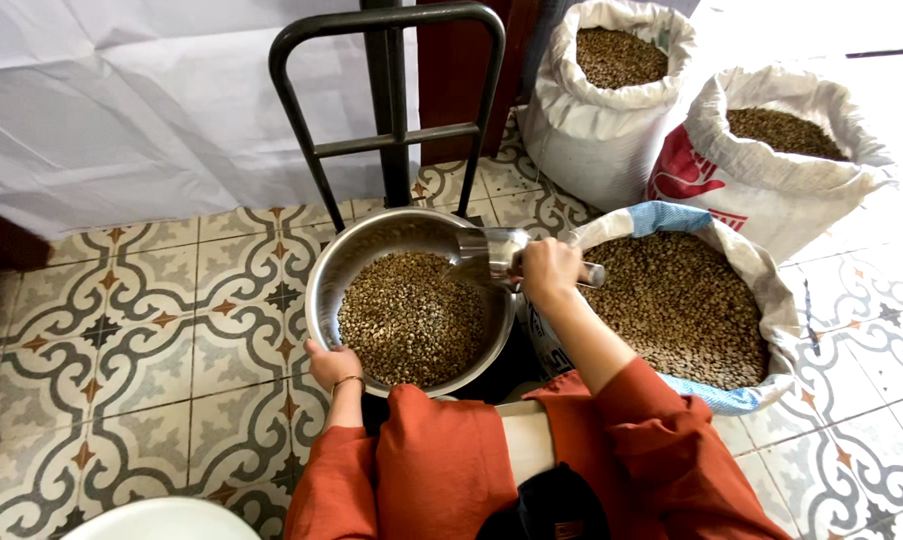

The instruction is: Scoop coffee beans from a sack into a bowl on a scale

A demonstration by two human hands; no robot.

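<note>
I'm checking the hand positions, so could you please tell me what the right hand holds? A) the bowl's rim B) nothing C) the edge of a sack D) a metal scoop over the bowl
D: the right hand grips a metal scoop tipped over the bowl of beans, while the left hand rests on the bowl's near rim.

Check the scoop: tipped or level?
Tipped. The scoop, held in the right hand, has its mouth angled down over the bowl of beans; the left hand grips the rim.
</note>
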